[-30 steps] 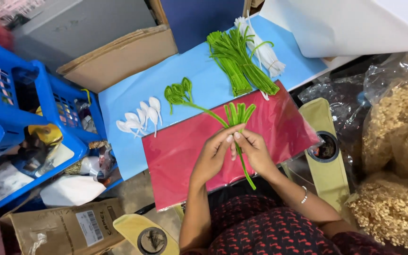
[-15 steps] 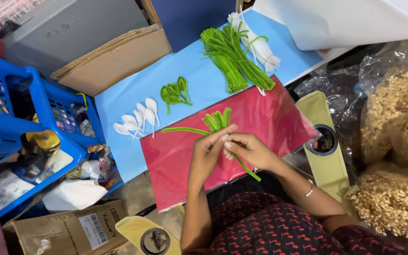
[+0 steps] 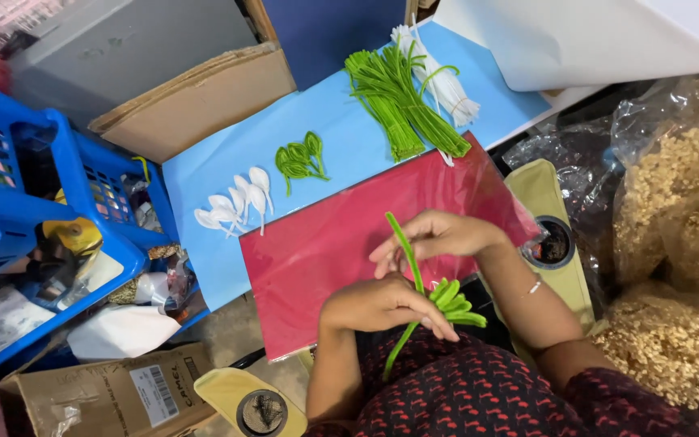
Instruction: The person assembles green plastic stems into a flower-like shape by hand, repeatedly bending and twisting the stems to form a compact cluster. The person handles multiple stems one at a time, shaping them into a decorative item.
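Observation:
My left hand point(image 3: 382, 306) and my right hand point(image 3: 434, 238) both hold a green pipe-cleaner stem point(image 3: 404, 243) with a cluster of looped green leaves point(image 3: 453, 300) at its side. The stem runs from between my right fingers down past my left hand toward my lap. I hold it over the near edge of a red sheet point(image 3: 325, 251) that lies on a light blue sheet point(image 3: 212, 174). On the blue sheet lie a small bunch of green loops point(image 3: 299, 159), several white petal shapes point(image 3: 232, 209), a pile of green stems point(image 3: 398, 101) and white stems point(image 3: 440, 81).
Blue plastic baskets point(image 3: 58, 235) with clutter stand at the left. Cardboard boxes point(image 3: 196, 97) sit behind the blue sheet, and another cardboard box point(image 3: 115, 396) sits at the lower left. Plastic bags of beige dried material point(image 3: 681, 267) fill the right. Two yellowish tape dispensers, one point(image 3: 556, 235) at the right and the other point(image 3: 252, 405) below the red sheet, lie near my lap.
My hands pulled the stem back toward my body and turned it, so the leaf cluster now points right near my lap. The small bunch of green loops stays on the blue sheet.

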